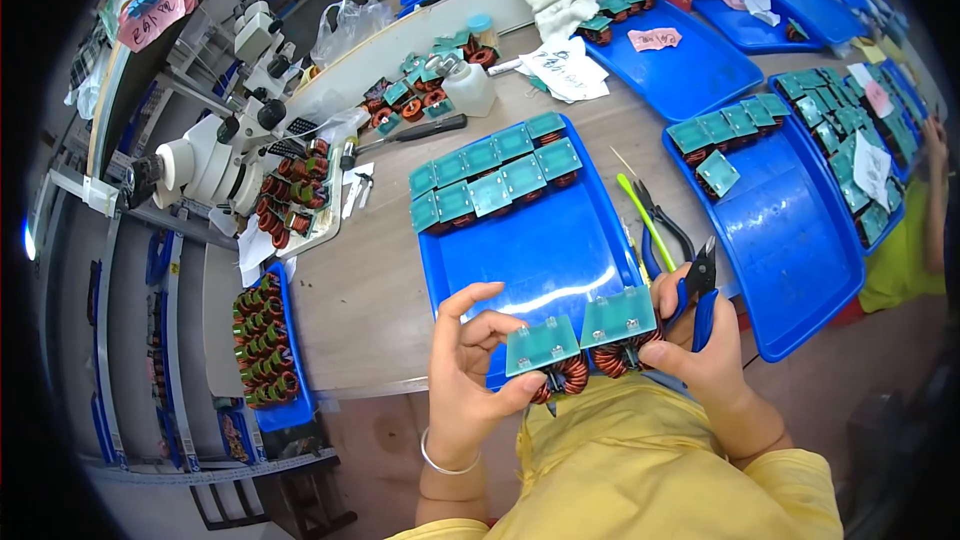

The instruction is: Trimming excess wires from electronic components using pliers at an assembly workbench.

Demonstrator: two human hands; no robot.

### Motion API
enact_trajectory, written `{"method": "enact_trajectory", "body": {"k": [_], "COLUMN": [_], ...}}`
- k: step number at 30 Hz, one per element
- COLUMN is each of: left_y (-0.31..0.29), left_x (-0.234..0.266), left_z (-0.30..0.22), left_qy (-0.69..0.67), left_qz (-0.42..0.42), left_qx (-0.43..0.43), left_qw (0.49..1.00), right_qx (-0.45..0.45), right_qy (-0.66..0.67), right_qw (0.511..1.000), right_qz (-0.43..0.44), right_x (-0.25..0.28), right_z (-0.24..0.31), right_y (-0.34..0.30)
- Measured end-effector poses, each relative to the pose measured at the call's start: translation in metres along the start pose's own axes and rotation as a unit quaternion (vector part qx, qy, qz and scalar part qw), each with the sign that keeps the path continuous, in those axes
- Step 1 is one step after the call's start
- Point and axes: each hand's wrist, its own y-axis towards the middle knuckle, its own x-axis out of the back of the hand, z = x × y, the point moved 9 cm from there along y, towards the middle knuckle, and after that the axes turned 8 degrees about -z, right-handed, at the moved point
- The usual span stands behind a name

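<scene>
My left hand (462,380) grips a toroidal coil (543,345) by its edge; a flat green board tops its copper windings. In my right hand (715,365) is a second, similar coil (619,316), held beside the first. Blue-handled cutters (705,275) are also tucked in my right hand, their dark jaws pointing up and away. Solder joints or pins show on both boards. Just beyond my hands, a blue tray (500,265) carries two rows of green-topped coils (490,180) at its far end.
Pliers (662,225) and a bright green tool (632,198) lie right of the tray. More blue trays (790,250) stand at right. Loose coils (415,90), a bottle (468,88), a screwdriver (430,128) and a microscope (200,165) are at left and back. Another person's arm (935,190) shows at far right.
</scene>
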Motion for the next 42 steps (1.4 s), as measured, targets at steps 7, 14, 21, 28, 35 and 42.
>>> {"method": "enact_trajectory", "body": {"k": [7,14,21,28,35,42], "left_y": [-0.004,-0.007,-0.008,-0.010,-0.013,-0.013], "left_x": [-0.007,-0.008,-0.008,-0.009,-0.008,-0.003], "left_z": [0.002,0.004,0.007,0.009,0.009,0.011], "left_qy": [-0.028,-0.040,-0.043,-0.047,-0.052,-0.022], "left_qz": [0.008,-0.003,0.000,0.002,0.006,-0.040], "left_qx": [0.021,0.032,0.037,0.046,0.044,0.047], "left_qw": [0.999,0.999,0.998,0.998,0.998,0.998], "right_qx": [0.045,0.062,0.044,0.032,0.037,0.007], "right_qy": [0.035,0.033,0.016,0.031,0.025,0.042], "right_qw": [0.998,0.997,0.998,0.998,0.999,0.999], "right_qz": [0.029,0.031,0.034,0.033,0.027,0.028], "right_x": [0.002,0.005,0.004,0.007,0.006,0.004], "right_z": [0.004,0.007,0.006,-0.001,0.001,-0.002], "right_y": [-0.004,-0.008,-0.011,-0.011,-0.013,-0.013]}}
